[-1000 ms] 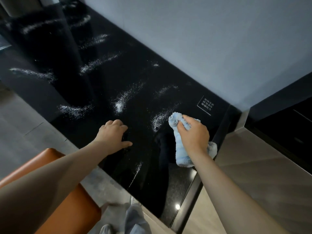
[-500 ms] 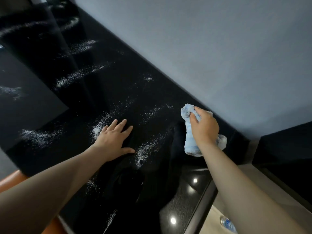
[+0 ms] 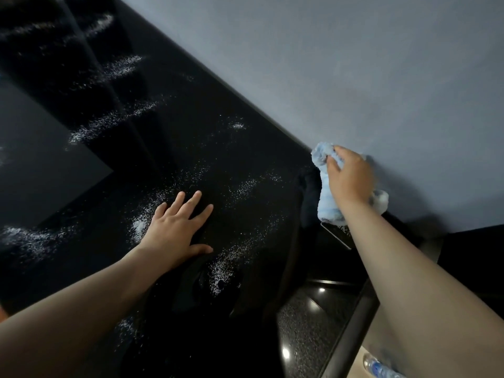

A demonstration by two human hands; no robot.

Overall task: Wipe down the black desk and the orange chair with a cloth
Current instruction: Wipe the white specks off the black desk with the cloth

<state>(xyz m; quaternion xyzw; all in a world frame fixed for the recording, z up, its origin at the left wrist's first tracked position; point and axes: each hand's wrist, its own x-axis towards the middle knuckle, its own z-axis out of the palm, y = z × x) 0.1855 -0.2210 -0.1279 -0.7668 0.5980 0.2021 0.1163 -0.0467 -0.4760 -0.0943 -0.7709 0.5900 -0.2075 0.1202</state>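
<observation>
The right hand (image 3: 350, 178) has its fingers curled round a bunched pale-blue cloth (image 3: 328, 205), gripping it near the middle so that 1 wad sticks out past the fingertips and another hangs below the wrist. Bunching it this way probably gives a thick pad to press with. The cloth sits against the far edge of the black desk (image 3: 245, 159), right where the top meets the grey wall (image 3: 354, 64) just beyond the knuckles; whether it is pressed to the surface or slightly lifted I cannot tell.

To the left of that hand, and nearer the body, the left hand (image 3: 174, 227) lies flat on the desk with fingers straight and spread, holding nothing. It looks like a brace for the reach towards the wall.

Around and beyond the left hand, streaks of white powder (image 3: 109, 124) cross the glossy top, so most of the desk seems unwiped, and starting at the back corner would let the cloth drag the powder forward.

Below the right forearm, off the desk's edge, lies a water bottle (image 3: 379, 368). The orange chair I cannot make out.
</observation>
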